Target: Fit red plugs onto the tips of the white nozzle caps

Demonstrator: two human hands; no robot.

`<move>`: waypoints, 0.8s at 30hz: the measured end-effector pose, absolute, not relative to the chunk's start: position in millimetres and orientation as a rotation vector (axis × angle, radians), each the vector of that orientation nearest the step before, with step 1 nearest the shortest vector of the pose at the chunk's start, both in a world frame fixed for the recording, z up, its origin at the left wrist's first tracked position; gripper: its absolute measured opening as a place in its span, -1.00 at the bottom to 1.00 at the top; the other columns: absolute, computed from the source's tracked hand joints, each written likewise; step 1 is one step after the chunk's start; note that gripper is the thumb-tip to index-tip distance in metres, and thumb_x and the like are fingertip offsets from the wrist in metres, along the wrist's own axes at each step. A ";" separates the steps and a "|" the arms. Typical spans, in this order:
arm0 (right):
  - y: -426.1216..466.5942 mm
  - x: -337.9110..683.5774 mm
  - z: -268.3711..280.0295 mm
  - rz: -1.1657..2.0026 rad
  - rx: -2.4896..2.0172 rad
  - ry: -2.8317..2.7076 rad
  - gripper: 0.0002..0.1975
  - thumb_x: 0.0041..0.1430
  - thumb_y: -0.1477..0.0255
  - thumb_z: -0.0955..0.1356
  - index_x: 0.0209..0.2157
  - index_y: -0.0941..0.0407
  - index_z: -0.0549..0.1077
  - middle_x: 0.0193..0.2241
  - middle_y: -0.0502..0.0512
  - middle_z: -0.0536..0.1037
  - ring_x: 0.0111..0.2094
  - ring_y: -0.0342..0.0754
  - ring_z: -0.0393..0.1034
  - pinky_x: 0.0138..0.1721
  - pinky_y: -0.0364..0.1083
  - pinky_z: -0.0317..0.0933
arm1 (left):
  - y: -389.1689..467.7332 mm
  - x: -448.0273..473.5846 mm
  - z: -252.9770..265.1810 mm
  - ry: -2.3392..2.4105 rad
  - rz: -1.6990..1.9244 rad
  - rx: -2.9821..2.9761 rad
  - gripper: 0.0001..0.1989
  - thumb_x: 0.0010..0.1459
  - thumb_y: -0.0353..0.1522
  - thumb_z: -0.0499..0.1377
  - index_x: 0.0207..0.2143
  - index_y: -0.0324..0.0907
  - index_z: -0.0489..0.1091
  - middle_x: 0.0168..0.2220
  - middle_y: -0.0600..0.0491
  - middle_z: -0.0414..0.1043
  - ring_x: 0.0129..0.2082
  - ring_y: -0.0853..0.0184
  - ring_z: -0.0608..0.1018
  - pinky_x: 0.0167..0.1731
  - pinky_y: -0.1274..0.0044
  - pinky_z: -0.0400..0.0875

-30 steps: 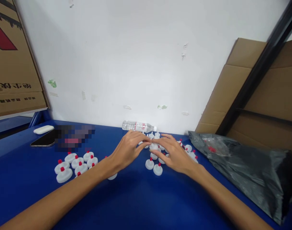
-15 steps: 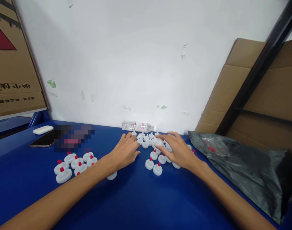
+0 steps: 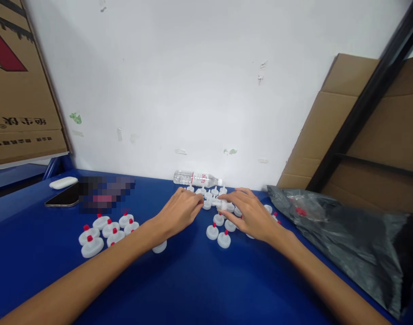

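My right hand (image 3: 249,213) pinches a white nozzle cap (image 3: 222,204) between thumb and fingers, its spout turned toward the left. Facing it across a small gap is my left hand (image 3: 181,211), thumb and fingertips pressed together; whatever they hold is too small or hidden to make out. Plain white nozzle caps (image 3: 208,195) cluster behind and between the hands. Below the right hand stand several caps with red tips, such as a front red-tipped cap (image 3: 224,240). Another group of red-tipped caps (image 3: 92,247) sits left of my left forearm, which partly covers a cap (image 3: 159,247).
A clear plastic bottle (image 3: 198,178) lies along the wall. Far left are a phone (image 3: 62,197), a white case (image 3: 63,183) and a blurred-out patch. A dark plastic bag (image 3: 349,243) with a small clear bag (image 3: 306,208) covers the right side of the blue table (image 3: 199,289).
My left thumb has closed against the fingertips. My right fingers have tilted the white cap so that its spout points left, toward my left hand.
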State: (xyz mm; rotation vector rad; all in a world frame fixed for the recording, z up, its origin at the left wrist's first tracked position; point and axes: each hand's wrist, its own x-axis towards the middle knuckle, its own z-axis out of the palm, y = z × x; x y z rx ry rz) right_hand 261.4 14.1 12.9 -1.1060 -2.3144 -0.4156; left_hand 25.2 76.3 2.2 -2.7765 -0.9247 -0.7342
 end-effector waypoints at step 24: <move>7.2 251.4 8.7 -0.279 -0.960 -2.178 -0.65 0.29 0.32 0.36 0.08 0.05 0.43 -0.13 0.13 0.61 -0.14 0.06 0.46 -0.01 0.11 0.29 | 67.3 28.2 7.7 -0.640 -1.016 -2.898 -0.78 0.39 -0.32 0.03 -0.13 -0.17 0.46 -0.20 0.01 0.57 -0.22 0.27 0.56 -0.16 0.42 0.30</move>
